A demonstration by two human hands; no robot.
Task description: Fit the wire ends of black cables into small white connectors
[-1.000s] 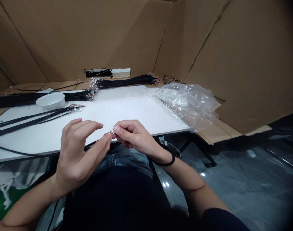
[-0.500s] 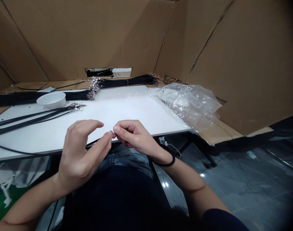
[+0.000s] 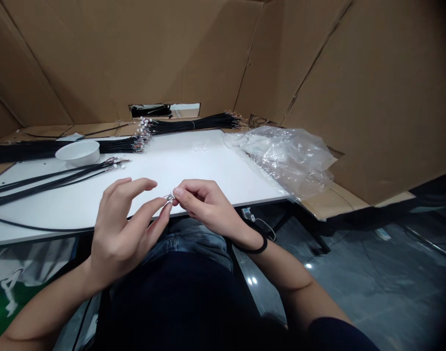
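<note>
This looks like a small work spot in a factory or workshop. Big brown cardboard sheets (image 3: 135, 58) stand like walls behind the white table (image 3: 215, 168). Bundles of black wires (image 3: 190, 125) lie on the table and just past its far edge. A clear plastic bag (image 3: 281, 161) sits on its right corner, and a shiny grey floor (image 3: 373, 278) spreads out below it

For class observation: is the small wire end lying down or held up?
Held: the wire end is pinched by the right hand.
</note>
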